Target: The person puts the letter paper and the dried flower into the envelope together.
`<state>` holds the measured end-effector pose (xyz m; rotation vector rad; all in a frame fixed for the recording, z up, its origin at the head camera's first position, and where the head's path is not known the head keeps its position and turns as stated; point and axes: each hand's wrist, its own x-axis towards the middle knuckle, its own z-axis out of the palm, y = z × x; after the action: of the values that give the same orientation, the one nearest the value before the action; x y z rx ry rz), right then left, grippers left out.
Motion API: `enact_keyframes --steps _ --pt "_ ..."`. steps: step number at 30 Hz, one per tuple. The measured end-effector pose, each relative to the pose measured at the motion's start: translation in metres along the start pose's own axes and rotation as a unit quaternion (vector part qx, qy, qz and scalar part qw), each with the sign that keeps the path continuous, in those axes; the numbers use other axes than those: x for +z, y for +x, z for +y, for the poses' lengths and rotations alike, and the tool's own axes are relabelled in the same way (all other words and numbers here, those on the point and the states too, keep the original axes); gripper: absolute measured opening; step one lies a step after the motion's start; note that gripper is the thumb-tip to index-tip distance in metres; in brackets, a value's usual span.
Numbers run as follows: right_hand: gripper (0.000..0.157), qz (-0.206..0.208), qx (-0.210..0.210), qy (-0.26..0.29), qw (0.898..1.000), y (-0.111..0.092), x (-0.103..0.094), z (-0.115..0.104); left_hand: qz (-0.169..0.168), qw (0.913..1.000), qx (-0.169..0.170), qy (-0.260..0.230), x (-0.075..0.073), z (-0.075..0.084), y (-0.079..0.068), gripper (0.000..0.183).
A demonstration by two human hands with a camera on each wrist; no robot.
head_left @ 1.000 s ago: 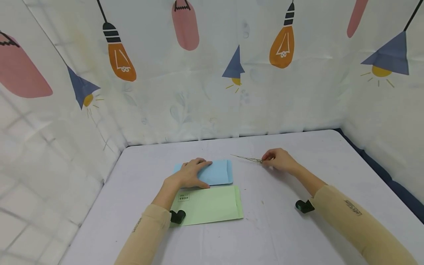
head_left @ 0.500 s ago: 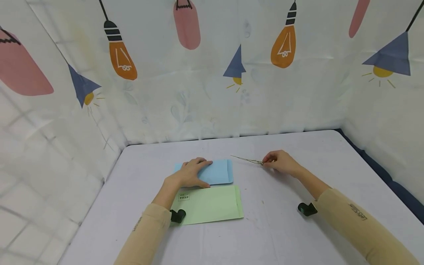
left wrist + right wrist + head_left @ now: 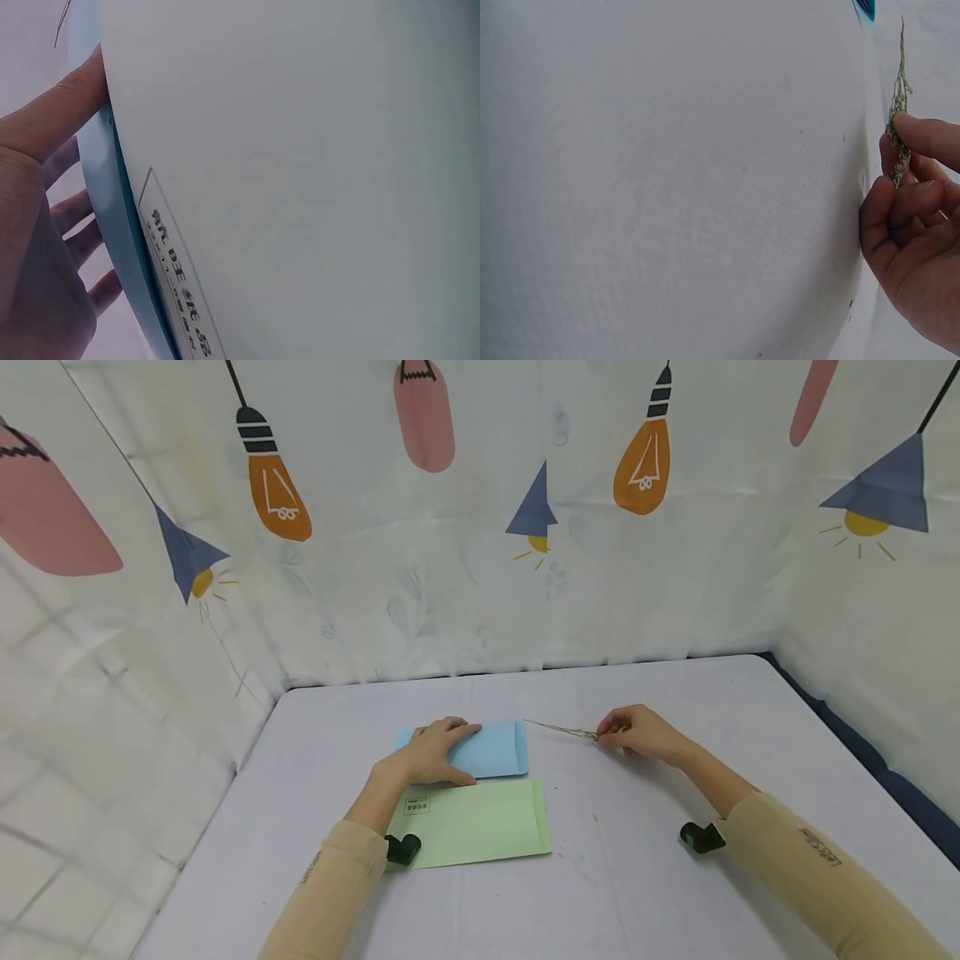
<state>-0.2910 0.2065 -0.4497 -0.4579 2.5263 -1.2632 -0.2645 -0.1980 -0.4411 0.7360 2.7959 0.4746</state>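
Note:
My left hand rests with extended, spread fingers on a light blue envelope, covering its left part. In the left wrist view the thumb lies along the envelopes' edges. Just nearer to me lies a larger pale green envelope with a small printed box. My right hand pinches a thin dried flower sprig between thumb and fingers, right of the blue envelope. The right wrist view shows the seedy head of the sprig at the fingers, its bare stem pointing away. The stem's tip reaches close to the blue envelope's flap.
A white cloth covers the table, with small dark specks on it. Behind stands a white curtain printed with lamps and bulbs. Black wrist cameras sit on the left sleeve and right sleeve.
My right hand has shifted slightly toward me and to the right with the sprig, so the stem tip is lower. The left hand and both envelopes have stayed put.

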Motion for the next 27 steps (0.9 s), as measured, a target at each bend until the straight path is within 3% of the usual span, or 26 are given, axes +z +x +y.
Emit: enact_keyframes --steps 18,27 --pt "0.020 -0.021 -0.009 0.010 1.000 -0.0059 -0.0024 -0.0017 0.002 1.0000 -0.001 -0.002 0.0018 -0.0018 -0.0003 0.095" --pt "0.014 -0.024 -0.006 0.003 1.000 -0.0049 -0.0016 0.0000 0.004 0.9999 -0.004 -0.009 0.0003 0.0009 -0.0017 0.094"
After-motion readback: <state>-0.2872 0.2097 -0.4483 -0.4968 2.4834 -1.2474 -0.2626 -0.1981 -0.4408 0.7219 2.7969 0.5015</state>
